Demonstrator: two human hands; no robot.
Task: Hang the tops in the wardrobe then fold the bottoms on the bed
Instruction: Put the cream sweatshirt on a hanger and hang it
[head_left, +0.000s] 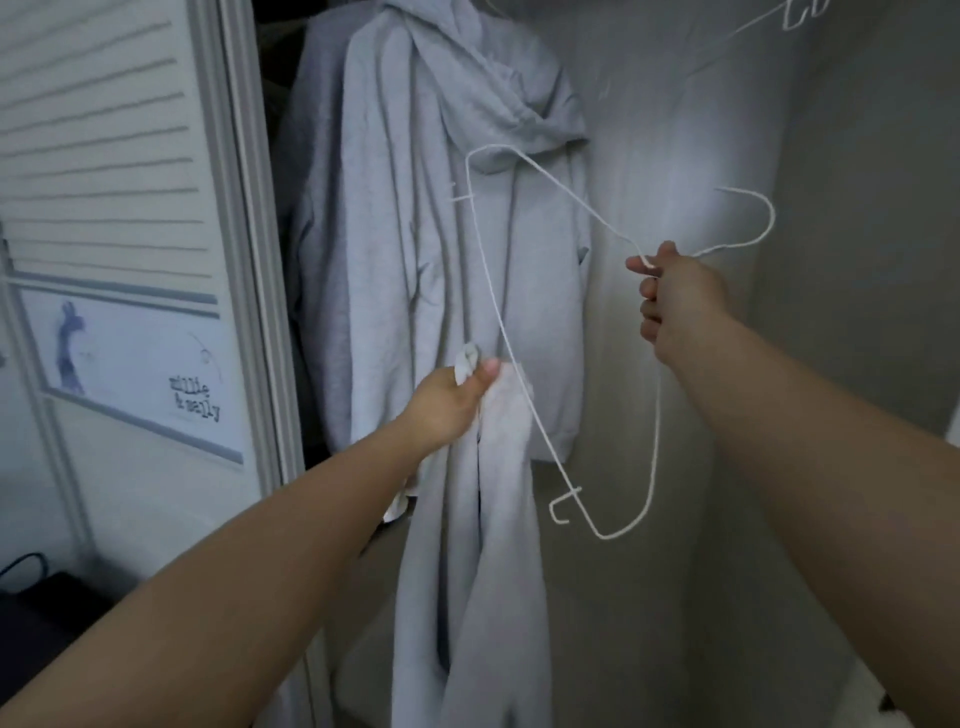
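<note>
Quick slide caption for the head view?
Right hand holds a white wire hanger, left hand grips a grey top beside a hung hoodie.

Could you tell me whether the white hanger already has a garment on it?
Bare: the white hanger is empty wire in the right hand; the left hand holds the grey top.

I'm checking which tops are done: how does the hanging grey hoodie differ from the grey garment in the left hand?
The hanging hoodie already hangs in the wardrobe, spread out with its hood showing; the held garment droops bunched from the left hand, on no hanger. The white wire hanger in the right hand is bare. Both are light grey.
</note>
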